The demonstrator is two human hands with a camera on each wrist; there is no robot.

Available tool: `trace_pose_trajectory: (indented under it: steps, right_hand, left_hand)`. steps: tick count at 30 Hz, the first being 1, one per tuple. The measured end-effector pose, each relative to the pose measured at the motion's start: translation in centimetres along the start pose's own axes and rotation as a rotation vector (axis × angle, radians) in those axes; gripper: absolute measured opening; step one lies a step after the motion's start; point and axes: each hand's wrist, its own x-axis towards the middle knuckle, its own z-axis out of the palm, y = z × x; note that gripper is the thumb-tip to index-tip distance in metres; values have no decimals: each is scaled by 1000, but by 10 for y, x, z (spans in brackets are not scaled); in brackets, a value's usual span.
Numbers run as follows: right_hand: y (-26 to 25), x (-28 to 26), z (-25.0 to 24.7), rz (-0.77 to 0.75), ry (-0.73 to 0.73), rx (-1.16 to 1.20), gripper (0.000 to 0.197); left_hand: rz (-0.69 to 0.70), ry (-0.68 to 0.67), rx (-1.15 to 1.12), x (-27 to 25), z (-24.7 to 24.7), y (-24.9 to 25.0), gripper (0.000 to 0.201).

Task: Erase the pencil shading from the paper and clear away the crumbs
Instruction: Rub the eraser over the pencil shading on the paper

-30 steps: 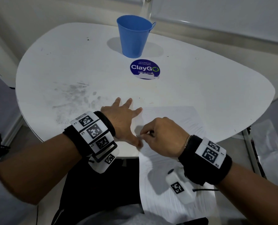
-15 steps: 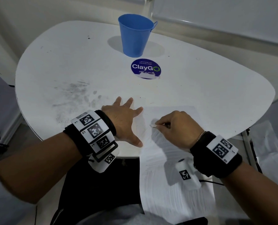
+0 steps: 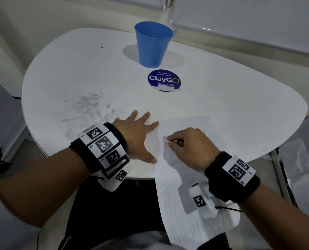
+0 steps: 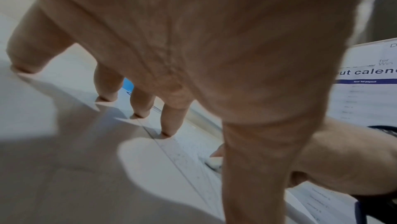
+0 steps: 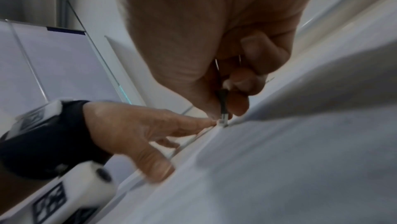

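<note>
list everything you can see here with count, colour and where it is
table: 1, white, fills the middle of the head view
paper: 1 sheet, white, near right edge of the table, its near half hanging over the edge
eraser: 1, white, pinched on the paper
bucket: 1, blue, upright at the far side of the table
sticker: 1, dark blue, round, just in front of the bucket
smudges: a grey patch, on the table's left part
wrist bands: 2, black with white coded tags, one on each wrist
left hand: 1, fingers spread flat, at the paper's left edge
right hand: 1, pinches the eraser
</note>
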Motion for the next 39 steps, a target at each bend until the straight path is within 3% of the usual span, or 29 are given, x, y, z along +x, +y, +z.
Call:
trace_pose_trajectory:
  steps: [7,12,16,22,26,31,35,39]
  right_hand:
    - [-11,-8,8,-68,-131,1,22]
    - [-4,15,-4,15,40,-11,19]
    - [-21,-4,7,-101,-149,-56,17]
    - [-4,18,-5,45,53,2,18]
    - [-22,-4,4,-93,-144,-42,17]
    - [-3,18,-10,45,55,-49,20]
    - [-26,-7,3,-105,-179,-59,19]
    - [-8,19,-11,28,8,-45,18]
  left_hand:
    - [-3,-23,11,0,-1,1,123]
    - [-10,-25,3,-1,-3,3,122]
    - [-3,-9,12,-1,-2,2,126]
    - [-10,-8,6,-1,-3,3,123]
    - [-2,3,17,-1,-2,4,125]
    - [-4,-5,4,-3,-3,4,122]
    - [0,16,11,-1,-2,4,126]
    - [2,10,4,-1,-2,3,123]
